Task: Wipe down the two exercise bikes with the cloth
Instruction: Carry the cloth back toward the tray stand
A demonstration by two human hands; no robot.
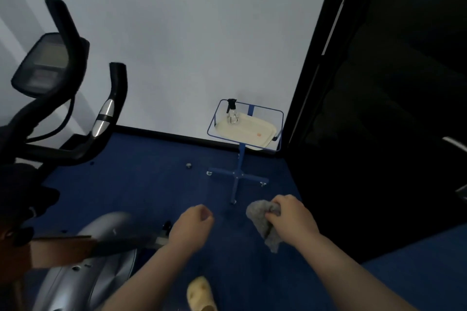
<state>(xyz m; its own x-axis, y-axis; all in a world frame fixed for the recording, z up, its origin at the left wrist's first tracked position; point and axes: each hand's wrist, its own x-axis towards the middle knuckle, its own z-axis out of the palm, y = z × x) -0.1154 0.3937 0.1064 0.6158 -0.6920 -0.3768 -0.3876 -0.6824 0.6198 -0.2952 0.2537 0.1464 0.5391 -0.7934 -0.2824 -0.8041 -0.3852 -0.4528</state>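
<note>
Grey cloth point(265, 225): we see it bunched and hanging from the right hand point(290, 217), held in the air above the blue floor point(151, 184).
Right hand: we find its fingers curled round the top of the cloth.
Left hand point(193, 225): we see a loose fist with nothing in it, apart from the cloth.
Exercise bike point(83, 255): we see its silver body at lower left, black handlebars point(101, 118) and console point(40, 63) above; neither hand touches it.
Stand point(240, 159): we note a blue wheeled frame near the wall carrying a cream tray point(252, 131), with a spray bottle point(232, 113) upright on it.
Shoe point(201, 295): pale yellow, at the bottom edge.
</note>
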